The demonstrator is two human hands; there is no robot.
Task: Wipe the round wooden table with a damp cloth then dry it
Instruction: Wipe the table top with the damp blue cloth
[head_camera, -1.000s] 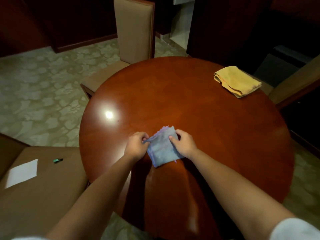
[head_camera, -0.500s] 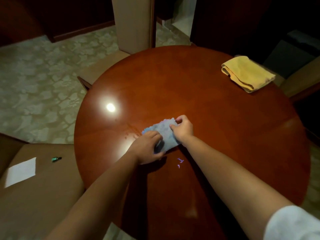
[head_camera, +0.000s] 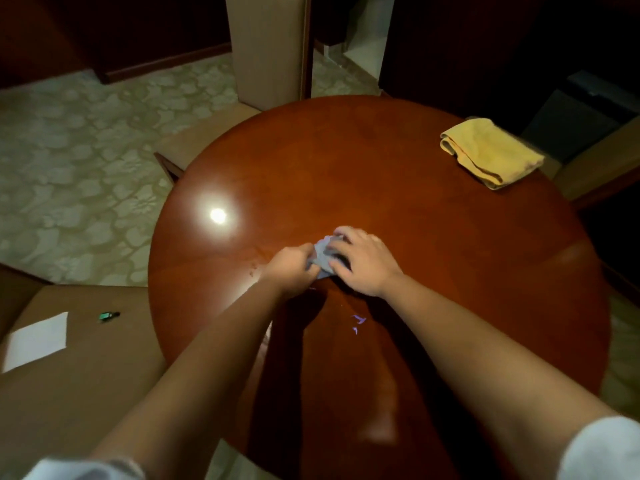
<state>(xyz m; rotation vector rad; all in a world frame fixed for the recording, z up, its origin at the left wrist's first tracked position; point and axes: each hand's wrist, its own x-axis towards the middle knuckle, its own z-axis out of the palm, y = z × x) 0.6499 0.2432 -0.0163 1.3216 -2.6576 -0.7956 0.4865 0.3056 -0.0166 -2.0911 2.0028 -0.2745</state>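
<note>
Round wooden table (head_camera: 398, 188), glossy red-brown top, with a bright lamp reflection left of centre. Blue-grey cloth (head_camera: 323, 259) bunched on the tabletop near the middle, slightly toward the near-left, pinned between both hands. Left hand (head_camera: 289, 268) grips the cloth's left end, fingers curled into the fabric. Right hand (head_camera: 363, 261) lies over the cloth's right side, fingers bent down onto it; the frame is motion-blurred here, so whether they pinch the fabric or only press it is hard to say, though it looks like a hold. The two hands are close together, almost touching, with only a small patch of cloth showing between them. Small wet-looking specks on the wood just left of the left hand. Folded yellow towel (head_camera: 491, 152) lies at the far-right edge of the table, well apart from the hands. Tan upholstered chair (head_camera: 266, 46) stands at the far side. On a brown surface at near left lie a white paper sheet (head_camera: 36, 341) and a small green object (head_camera: 109, 317).
</note>
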